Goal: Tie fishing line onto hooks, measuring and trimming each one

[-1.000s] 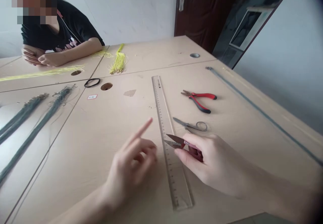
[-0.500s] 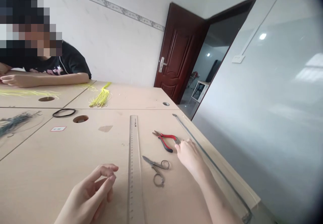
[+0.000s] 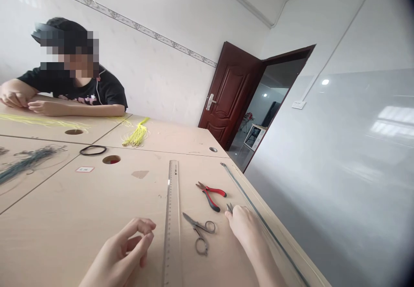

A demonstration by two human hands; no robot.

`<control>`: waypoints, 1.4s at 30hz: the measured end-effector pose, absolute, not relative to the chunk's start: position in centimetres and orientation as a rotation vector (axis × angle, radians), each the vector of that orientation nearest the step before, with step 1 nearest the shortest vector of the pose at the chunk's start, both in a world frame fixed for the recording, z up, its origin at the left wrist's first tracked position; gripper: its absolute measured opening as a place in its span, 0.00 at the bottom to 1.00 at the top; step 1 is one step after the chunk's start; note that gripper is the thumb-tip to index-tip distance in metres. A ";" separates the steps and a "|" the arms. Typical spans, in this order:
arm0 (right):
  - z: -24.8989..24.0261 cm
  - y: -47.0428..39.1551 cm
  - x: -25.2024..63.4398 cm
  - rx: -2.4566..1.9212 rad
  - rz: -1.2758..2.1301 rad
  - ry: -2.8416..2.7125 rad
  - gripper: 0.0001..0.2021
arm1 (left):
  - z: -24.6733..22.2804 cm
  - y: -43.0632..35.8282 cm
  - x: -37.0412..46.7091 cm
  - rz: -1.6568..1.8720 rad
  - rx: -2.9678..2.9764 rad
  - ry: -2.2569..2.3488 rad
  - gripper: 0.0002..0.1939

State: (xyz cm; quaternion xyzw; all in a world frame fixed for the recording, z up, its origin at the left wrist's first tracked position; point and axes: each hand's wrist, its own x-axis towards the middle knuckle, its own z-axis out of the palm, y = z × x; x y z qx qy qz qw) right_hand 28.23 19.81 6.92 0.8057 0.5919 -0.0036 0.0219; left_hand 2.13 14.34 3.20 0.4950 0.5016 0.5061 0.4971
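My right hand [image 3: 245, 223] is closed around a small metal tool [image 3: 229, 208]; two pointed tips stick out past the fingers, and its handle is hidden in the palm. Just beyond it lie pliers [image 3: 211, 195] with red and black handles, jaws slightly parted. Metal scissors [image 3: 199, 231] rest spread on the table to the left of that hand. A long clear ruler [image 3: 171, 218] runs lengthwise between my two hands. My left hand [image 3: 126, 250] hovers left of the ruler, fingers loosely curled, thumb tip close to the index fingertip, with nothing visible between them.
A dark cord bundle [image 3: 261, 216] lies along the table's right edge. Further off are yellow strings [image 3: 136, 135], a black ring [image 3: 93, 150], a label [image 3: 84, 169], bluish-grey strands [image 3: 29, 164] and a cable hole [image 3: 111, 159]. A co-worker [image 3: 106, 86] sits across the table.
The view has tilted up, so the table sits lower in the picture. My right hand has drawn back from the pliers' handles with the pointed metal tool. My left hand keeps its pose.
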 end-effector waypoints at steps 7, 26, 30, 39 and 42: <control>10.7 16.6 24.6 2.338 -0.093 2.477 0.13 | 3.6 14.3 1.7 1.156 1.263 1.163 0.17; 6.9 16.8 20.8 1.268 -1.965 2.952 0.07 | 5.4 13.6 1.8 0.988 1.389 1.042 0.09; 7.3 16.4 20.7 1.248 -1.878 3.015 0.06 | 5.3 13.3 1.7 0.950 1.442 0.996 0.08; 7.6 15.7 20.5 1.388 -1.805 3.016 0.04 | 5.7 13.4 1.8 0.937 1.512 1.063 0.09; 7.4 15.8 20.6 1.311 -1.621 3.151 0.03 | 5.7 13.3 1.8 0.914 1.482 1.078 0.09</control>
